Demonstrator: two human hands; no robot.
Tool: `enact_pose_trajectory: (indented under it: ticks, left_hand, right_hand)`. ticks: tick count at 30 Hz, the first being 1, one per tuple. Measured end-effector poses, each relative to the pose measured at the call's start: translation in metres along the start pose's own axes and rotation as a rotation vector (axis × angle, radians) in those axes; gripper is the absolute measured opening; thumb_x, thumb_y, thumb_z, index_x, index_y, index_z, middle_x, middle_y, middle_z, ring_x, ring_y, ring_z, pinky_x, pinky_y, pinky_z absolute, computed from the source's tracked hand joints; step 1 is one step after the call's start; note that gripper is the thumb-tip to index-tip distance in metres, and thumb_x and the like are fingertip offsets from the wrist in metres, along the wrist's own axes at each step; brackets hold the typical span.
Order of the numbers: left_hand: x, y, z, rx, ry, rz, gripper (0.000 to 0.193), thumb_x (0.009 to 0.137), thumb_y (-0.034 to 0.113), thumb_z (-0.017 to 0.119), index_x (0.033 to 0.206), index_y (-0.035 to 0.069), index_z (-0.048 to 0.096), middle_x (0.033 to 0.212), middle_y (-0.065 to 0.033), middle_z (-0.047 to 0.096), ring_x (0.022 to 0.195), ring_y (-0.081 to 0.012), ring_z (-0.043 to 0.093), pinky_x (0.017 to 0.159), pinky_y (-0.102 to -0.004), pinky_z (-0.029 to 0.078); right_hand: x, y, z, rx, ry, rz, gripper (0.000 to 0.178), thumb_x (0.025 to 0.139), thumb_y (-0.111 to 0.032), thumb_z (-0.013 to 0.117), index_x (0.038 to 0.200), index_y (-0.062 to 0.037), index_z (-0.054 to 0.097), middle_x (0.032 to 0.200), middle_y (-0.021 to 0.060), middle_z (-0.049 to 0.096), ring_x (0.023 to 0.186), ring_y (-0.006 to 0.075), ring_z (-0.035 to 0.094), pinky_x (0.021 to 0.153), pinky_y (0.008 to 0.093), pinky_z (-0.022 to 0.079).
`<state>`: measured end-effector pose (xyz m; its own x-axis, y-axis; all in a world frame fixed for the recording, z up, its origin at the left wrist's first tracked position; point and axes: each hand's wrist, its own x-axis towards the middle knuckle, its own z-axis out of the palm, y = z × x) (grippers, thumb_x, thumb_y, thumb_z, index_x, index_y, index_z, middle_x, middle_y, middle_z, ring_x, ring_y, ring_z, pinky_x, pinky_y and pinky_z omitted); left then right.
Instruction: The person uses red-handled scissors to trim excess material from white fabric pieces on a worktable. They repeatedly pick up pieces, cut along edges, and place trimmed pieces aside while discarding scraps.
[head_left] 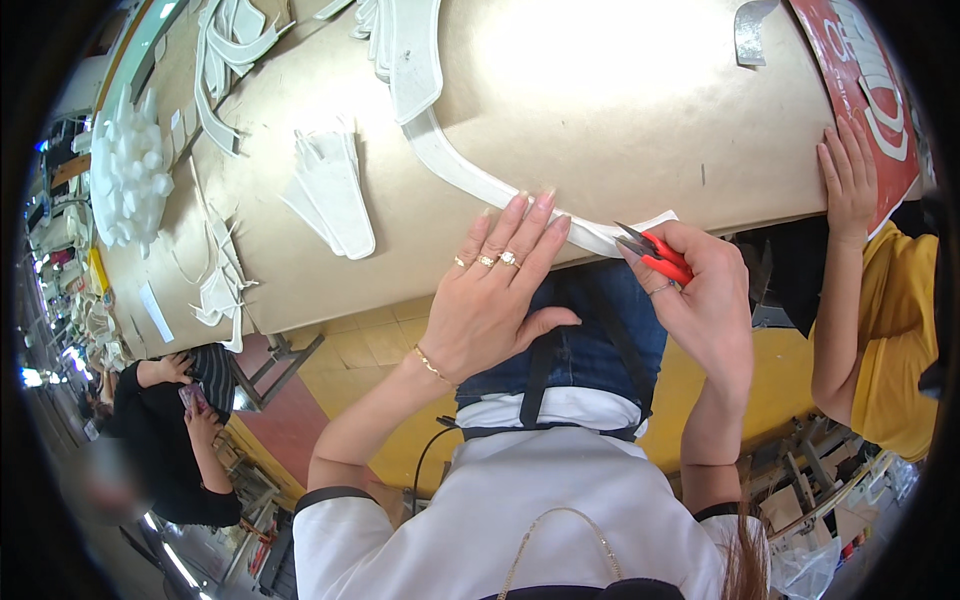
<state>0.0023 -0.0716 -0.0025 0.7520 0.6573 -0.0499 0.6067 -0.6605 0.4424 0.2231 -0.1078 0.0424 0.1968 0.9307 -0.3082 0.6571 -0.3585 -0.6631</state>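
Note:
A long curved white strip (460, 172) with stitched edges lies along the near edge of the table. My left hand (490, 275) rests flat across it, fingers stretched out and holding nothing. At the strip's right end, my right hand (700, 285) is closed around small red-handled thread snips (662, 257). Their dark blades point left, close over the strip; whether they touch it I cannot tell. Beyond the strip, a stack of similar white curved pieces (412, 62) overlaps its far end. Several flat white tapered pieces (338, 195) lie left of it.
More white curved pieces (222, 60) and a white knobbly bundle (132, 175) lie at the far left. Loose trimmings (218, 285) hang near the left edge. A co-worker's hand (850, 175) rests by a red printed sheet (860, 90) at right. Another person (165, 440) stands lower left.

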Motion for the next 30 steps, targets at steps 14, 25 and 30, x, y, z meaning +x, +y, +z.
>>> enact_pose_trajectory:
  ticks: [14,25,30]
  left_hand:
    - [0.004,0.02,0.016,0.018,0.116,-0.104,0.081,0.086,0.062,0.058,0.145,0.008,0.045,0.153,-0.0179,0.039,0.142,-0.0402,0.033,0.115,-0.0512,0.025]
    - [0.005,0.027,0.023,0.093,0.128,-0.136,0.083,0.084,0.064,0.057,0.146,0.011,0.045,0.154,-0.0187,0.036,0.142,-0.0406,0.033,0.114,-0.0536,0.026]
    - [0.007,0.032,0.024,0.161,0.126,-0.155,0.072,0.086,0.066,0.05,0.141,0.02,0.052,0.153,-0.018,0.038,0.14,-0.041,0.036,0.114,-0.0521,0.027]
  right_hand:
    - [-0.004,0.021,-0.014,-0.004,-0.004,0.005,0.014,0.08,-0.009,0.073,0.084,0.0024,0.065,0.061,0.0116,0.052,0.055,0.0202,0.047,0.056,0.0285,0.04]
    - [-0.002,0.026,-0.017,0.012,-0.015,-0.006,0.016,0.078,-0.01,0.073,0.082,0.0025,0.064,0.061,0.0124,0.052,0.055,0.021,0.047,0.056,0.0289,0.04]
    - [-0.002,0.028,-0.02,-0.003,-0.002,0.012,0.018,0.08,-0.013,0.074,0.082,0.0025,0.065,0.061,0.0117,0.053,0.055,0.0205,0.048,0.056,0.0287,0.04]
